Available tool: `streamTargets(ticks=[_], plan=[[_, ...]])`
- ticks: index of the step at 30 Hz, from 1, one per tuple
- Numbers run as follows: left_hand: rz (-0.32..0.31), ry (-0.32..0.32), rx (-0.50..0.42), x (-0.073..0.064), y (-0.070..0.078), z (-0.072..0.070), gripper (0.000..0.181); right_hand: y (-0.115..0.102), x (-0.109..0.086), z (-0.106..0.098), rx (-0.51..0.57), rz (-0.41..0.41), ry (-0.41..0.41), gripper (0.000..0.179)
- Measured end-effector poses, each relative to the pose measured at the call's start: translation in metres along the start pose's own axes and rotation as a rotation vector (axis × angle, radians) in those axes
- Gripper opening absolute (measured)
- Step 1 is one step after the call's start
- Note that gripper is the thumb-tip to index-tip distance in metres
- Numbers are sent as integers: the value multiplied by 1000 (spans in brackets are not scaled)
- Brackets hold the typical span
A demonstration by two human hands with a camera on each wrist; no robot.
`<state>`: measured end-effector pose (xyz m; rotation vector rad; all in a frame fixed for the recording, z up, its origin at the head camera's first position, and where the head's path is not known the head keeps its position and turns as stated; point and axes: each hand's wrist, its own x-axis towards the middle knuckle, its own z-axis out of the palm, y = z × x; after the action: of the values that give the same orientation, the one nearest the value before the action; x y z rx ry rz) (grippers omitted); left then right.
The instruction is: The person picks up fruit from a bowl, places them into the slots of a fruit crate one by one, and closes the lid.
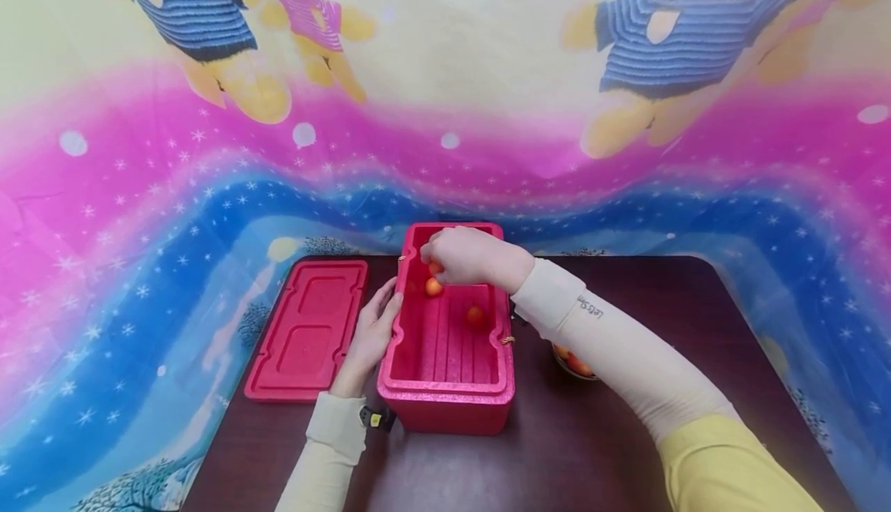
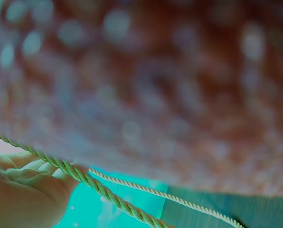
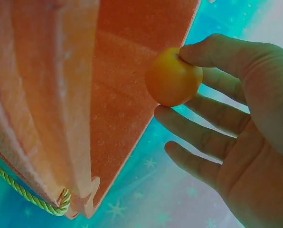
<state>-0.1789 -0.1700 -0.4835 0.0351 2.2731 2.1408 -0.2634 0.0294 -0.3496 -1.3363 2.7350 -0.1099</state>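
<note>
Yellow sleeve [image 1: 724,458], fruit [image 3: 172,78] between thumb [image 3: 217,51] and fingers [image 3: 196,130]

The right hand [image 3: 249,130] pinches an orange ball [image 3: 172,78] near a box [image 3: 125,85].

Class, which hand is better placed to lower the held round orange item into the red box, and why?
Probably the right hand: it pinches the round orange item over the open red box. The left hand lies outside, along the box's left wall.
</note>
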Motion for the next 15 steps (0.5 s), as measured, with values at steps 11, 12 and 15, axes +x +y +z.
streamTargets(ticks=[11, 12, 15], plan=[[7, 3, -4, 1, -1, 0, 58, -2, 5, 6, -16, 12, -36, 51], [12, 3, 0, 1, -1, 0, 58, -2, 5, 7, -16, 12, -38, 51], [11, 4, -2, 1, 0, 0, 58, -2, 6, 8, -19, 13, -35, 52]])
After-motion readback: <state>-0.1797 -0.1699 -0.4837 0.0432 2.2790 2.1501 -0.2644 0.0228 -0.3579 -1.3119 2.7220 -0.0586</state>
